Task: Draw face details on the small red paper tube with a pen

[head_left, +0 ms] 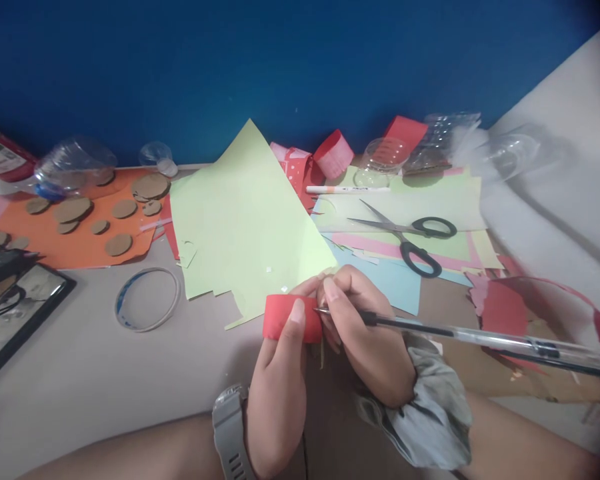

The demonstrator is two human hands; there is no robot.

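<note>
My left hand [285, 347] pinches a short red paper band [279, 319], thumb flat on its front. At the band's right edge, my right hand [363, 317] is closed, its thumb and fingertips drawn together near the paper. A clear ballpoint pen [460, 333] lies across that hand, its dark tip pointing left and reaching the band's edge. Whether the right fingertips also grip the paper is hidden. Behind both hands lies a large pale green sheet [240, 220] with a ragged lower edge.
Black-handled scissors [405, 233] lie spread on stacked coloured paper at right. A tape roll [147, 300] sits at left, near cardboard discs [73, 210] on an orange sheet [93, 247]. Plastic cups [380, 163], a marker [347, 190] and red paper rings [333, 153] line the blue wall.
</note>
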